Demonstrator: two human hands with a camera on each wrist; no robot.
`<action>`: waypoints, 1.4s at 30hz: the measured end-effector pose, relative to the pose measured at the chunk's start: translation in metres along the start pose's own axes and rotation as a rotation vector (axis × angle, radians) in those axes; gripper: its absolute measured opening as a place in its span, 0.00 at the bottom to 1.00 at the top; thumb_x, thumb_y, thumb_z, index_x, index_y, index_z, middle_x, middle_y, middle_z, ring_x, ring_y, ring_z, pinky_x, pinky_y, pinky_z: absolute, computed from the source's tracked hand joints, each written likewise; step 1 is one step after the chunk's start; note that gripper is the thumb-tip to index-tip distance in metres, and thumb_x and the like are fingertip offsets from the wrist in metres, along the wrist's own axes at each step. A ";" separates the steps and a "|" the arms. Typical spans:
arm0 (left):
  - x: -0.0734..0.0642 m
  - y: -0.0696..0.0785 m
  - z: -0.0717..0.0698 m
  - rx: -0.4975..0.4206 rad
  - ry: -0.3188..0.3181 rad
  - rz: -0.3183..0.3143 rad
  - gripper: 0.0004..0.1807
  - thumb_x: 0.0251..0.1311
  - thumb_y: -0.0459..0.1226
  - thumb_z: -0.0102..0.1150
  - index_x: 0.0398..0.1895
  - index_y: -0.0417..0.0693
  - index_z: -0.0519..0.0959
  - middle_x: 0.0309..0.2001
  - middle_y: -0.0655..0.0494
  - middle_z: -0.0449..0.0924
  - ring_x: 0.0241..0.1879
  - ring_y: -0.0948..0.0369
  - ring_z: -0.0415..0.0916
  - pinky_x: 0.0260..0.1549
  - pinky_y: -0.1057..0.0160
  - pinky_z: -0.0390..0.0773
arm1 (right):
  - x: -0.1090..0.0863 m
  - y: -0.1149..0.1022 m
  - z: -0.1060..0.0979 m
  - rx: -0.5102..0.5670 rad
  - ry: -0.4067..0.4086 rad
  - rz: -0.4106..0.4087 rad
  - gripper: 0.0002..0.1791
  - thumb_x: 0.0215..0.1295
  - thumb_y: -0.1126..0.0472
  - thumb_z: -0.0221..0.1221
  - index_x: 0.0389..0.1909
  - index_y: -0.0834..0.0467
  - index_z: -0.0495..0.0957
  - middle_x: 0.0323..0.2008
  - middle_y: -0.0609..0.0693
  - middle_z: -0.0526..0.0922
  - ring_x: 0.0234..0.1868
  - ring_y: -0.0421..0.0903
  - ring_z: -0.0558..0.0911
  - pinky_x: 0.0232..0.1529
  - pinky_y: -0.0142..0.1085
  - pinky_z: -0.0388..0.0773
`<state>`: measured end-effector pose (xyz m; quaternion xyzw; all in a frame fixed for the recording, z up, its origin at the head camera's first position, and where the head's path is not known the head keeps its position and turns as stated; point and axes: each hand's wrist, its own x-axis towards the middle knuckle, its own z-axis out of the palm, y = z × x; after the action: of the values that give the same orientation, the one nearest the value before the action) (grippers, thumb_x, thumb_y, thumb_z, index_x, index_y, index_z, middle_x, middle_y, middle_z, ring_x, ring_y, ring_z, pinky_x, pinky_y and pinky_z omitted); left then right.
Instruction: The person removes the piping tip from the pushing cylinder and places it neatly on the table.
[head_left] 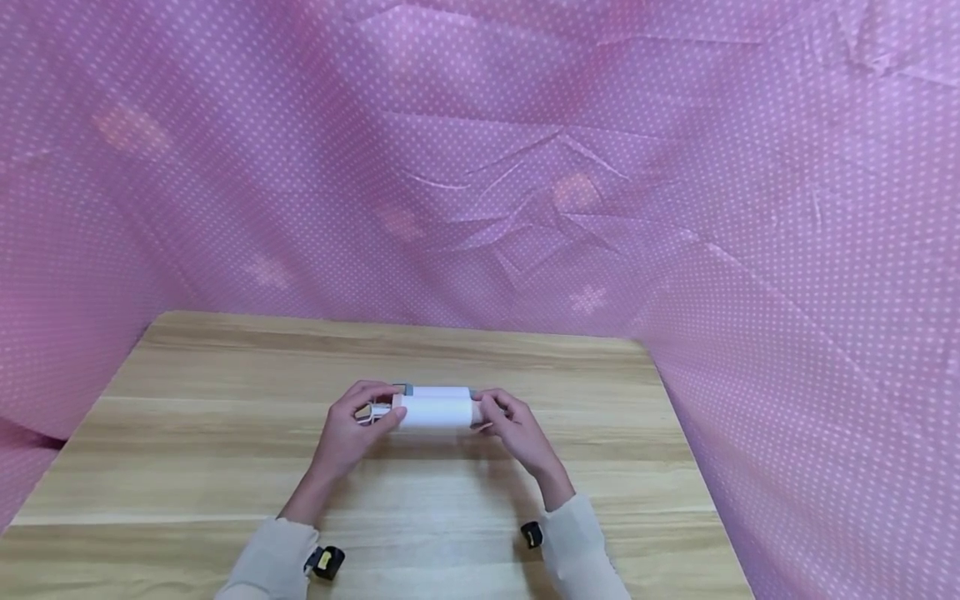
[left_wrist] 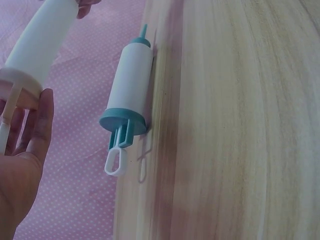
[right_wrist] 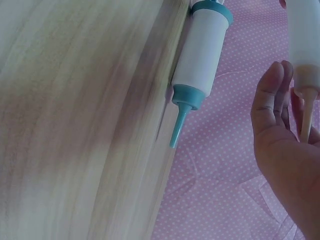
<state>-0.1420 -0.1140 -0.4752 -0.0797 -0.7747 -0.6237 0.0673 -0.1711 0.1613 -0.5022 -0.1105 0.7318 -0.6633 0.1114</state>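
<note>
Both hands hold a white pastry syringe (head_left: pixel 437 412) with peach-coloured ends level above the table. My left hand (head_left: pixel 351 432) grips its plunger end, thumb and fingers about the peach collar (left_wrist: pixel 24 89). At the other end, my right hand (head_left: pixel 521 432) holds it near the peach nozzle (right_wrist: pixel 308 112); the fingers partly hide that end. Just behind lies a second white syringe (left_wrist: pixel 131 75) with teal ends, on its side on the table, touched by neither hand. Its white looped plunger handle (left_wrist: pixel 115 162) points left and its teal nozzle (right_wrist: pixel 180 122) right.
The wooden table (head_left: pixel 225 467) has a pale striped grain. Pink cloth with white dots (head_left: pixel 480 167) hangs behind it and along both sides. Small black devices (head_left: pixel 327 562) are strapped at the wrists over light sleeves (head_left: pixel 273 554).
</note>
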 end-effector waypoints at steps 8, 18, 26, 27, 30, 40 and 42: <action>0.001 0.000 -0.002 -0.027 -0.011 0.008 0.16 0.61 0.32 0.69 0.52 0.36 0.83 0.52 0.42 0.78 0.50 0.49 0.76 0.43 0.68 0.83 | -0.001 -0.004 -0.001 -0.017 -0.025 -0.004 0.17 0.77 0.61 0.56 0.57 0.69 0.76 0.50 0.61 0.79 0.39 0.54 0.84 0.50 0.65 0.78; 0.003 -0.017 -0.001 -0.029 0.001 0.003 0.16 0.61 0.32 0.70 0.51 0.37 0.83 0.52 0.44 0.78 0.50 0.48 0.75 0.43 0.68 0.82 | -0.003 -0.006 -0.004 0.001 -0.033 -0.012 0.19 0.69 0.66 0.64 0.58 0.69 0.75 0.55 0.64 0.77 0.43 0.51 0.85 0.51 0.56 0.82; 0.005 -0.038 0.002 -0.054 0.009 0.034 0.17 0.60 0.36 0.72 0.52 0.43 0.85 0.52 0.51 0.78 0.50 0.54 0.76 0.42 0.65 0.84 | -0.005 -0.004 -0.003 0.036 -0.037 -0.007 0.21 0.73 0.61 0.61 0.61 0.69 0.73 0.57 0.63 0.76 0.44 0.54 0.85 0.53 0.66 0.77; 0.004 -0.034 0.001 -0.054 0.009 0.035 0.17 0.60 0.36 0.72 0.52 0.43 0.85 0.52 0.51 0.78 0.50 0.53 0.76 0.42 0.64 0.84 | -0.005 -0.003 -0.003 0.041 -0.039 -0.010 0.21 0.75 0.60 0.59 0.61 0.69 0.73 0.56 0.63 0.76 0.44 0.55 0.85 0.52 0.67 0.76; 0.005 -0.033 0.000 -0.049 0.006 0.034 0.17 0.60 0.35 0.72 0.52 0.43 0.84 0.53 0.49 0.78 0.50 0.52 0.76 0.42 0.65 0.84 | -0.004 -0.001 0.000 0.061 -0.024 -0.012 0.19 0.78 0.58 0.54 0.59 0.69 0.74 0.49 0.61 0.79 0.43 0.60 0.84 0.51 0.67 0.76; 0.007 -0.041 -0.001 -0.042 0.000 0.054 0.18 0.61 0.38 0.72 0.53 0.43 0.84 0.52 0.54 0.78 0.50 0.54 0.76 0.42 0.63 0.85 | -0.003 -0.002 -0.002 0.045 -0.039 0.002 0.19 0.75 0.60 0.59 0.59 0.69 0.75 0.50 0.60 0.79 0.42 0.57 0.84 0.51 0.64 0.78; 0.008 -0.041 -0.001 -0.042 -0.003 0.051 0.17 0.61 0.39 0.72 0.53 0.47 0.85 0.52 0.56 0.78 0.50 0.54 0.76 0.42 0.63 0.85 | -0.002 -0.002 -0.003 0.047 -0.048 -0.011 0.19 0.73 0.62 0.61 0.59 0.69 0.74 0.53 0.61 0.79 0.42 0.54 0.85 0.52 0.66 0.77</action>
<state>-0.1579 -0.1233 -0.5129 -0.1016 -0.7591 -0.6379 0.0803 -0.1702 0.1650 -0.5001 -0.1279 0.7125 -0.6780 0.1275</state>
